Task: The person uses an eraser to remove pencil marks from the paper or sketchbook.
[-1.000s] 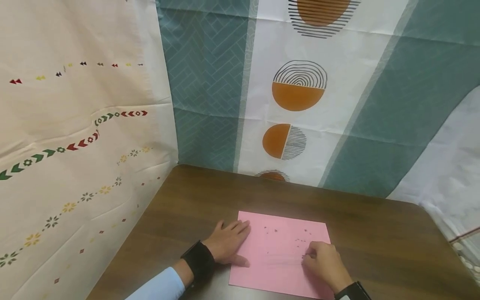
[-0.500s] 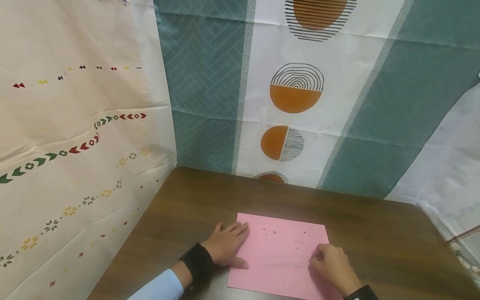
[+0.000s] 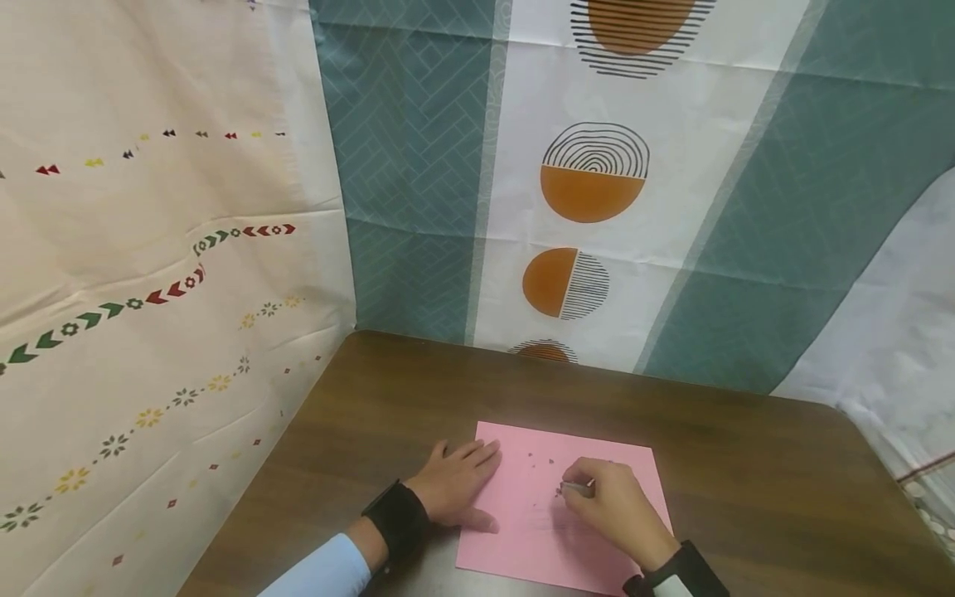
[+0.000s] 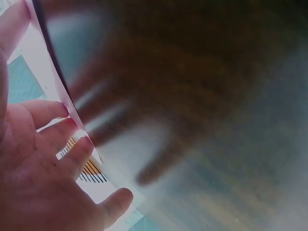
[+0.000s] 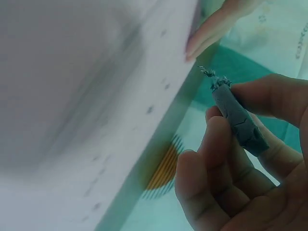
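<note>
A pink sheet of paper (image 3: 515, 557) lies on the brown table, with dark crumbs (image 3: 551, 462) and a faint grey smudge (image 3: 548, 519) on it. My left hand (image 3: 457, 485) rests on the sheet's left edge, fingers straight and spread. Over the middle of the paper, my right hand (image 3: 618, 504) pinches a small grey eraser (image 5: 239, 118) between thumb and fingers. Frayed dark shreds cling to the eraser's tip in the right wrist view. Whether the tip touches the paper is hard to tell.
The wooden table (image 3: 388, 390) extends behind and to both sides of the paper. A cream patterned cloth (image 3: 172, 290) hangs at the left, and a green and white curtain (image 3: 418, 166) at the back. Each wrist wears a black band (image 3: 395, 518).
My right hand first shifted slightly right, then moved left and up to the middle of the paper, keeping the eraser pinched. The left hand has stayed in place.
</note>
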`<state>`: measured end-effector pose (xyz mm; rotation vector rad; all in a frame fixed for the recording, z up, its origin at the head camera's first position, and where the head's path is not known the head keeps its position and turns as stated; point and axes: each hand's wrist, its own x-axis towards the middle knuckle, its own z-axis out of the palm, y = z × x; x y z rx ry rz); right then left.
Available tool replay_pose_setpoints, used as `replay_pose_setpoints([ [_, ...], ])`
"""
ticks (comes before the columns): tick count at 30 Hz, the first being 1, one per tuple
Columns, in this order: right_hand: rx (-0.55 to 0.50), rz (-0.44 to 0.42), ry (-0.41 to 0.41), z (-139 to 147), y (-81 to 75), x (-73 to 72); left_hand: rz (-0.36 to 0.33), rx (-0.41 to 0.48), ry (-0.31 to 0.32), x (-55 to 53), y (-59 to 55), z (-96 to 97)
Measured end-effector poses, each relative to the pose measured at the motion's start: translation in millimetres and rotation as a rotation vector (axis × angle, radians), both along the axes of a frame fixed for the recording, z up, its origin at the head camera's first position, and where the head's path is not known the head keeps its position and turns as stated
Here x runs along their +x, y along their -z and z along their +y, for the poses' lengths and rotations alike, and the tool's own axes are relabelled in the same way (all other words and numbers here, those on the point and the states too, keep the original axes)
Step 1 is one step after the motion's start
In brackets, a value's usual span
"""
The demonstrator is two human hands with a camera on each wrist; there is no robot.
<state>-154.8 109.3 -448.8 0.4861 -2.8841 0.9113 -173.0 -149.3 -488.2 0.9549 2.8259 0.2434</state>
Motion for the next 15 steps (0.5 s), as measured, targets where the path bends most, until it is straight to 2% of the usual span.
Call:
replay_pose_setpoints([
  [7,-0.012,0.065,-0.112,-30,-3.5,-4.3,-0.004,0.016,-0.004,-1.4,3.4,-3.8],
  [15,-0.004,-0.019,-0.227,-46,10.7,-6.7,0.052,0.008,0.016,-3.4,8.1,-5.2],
])
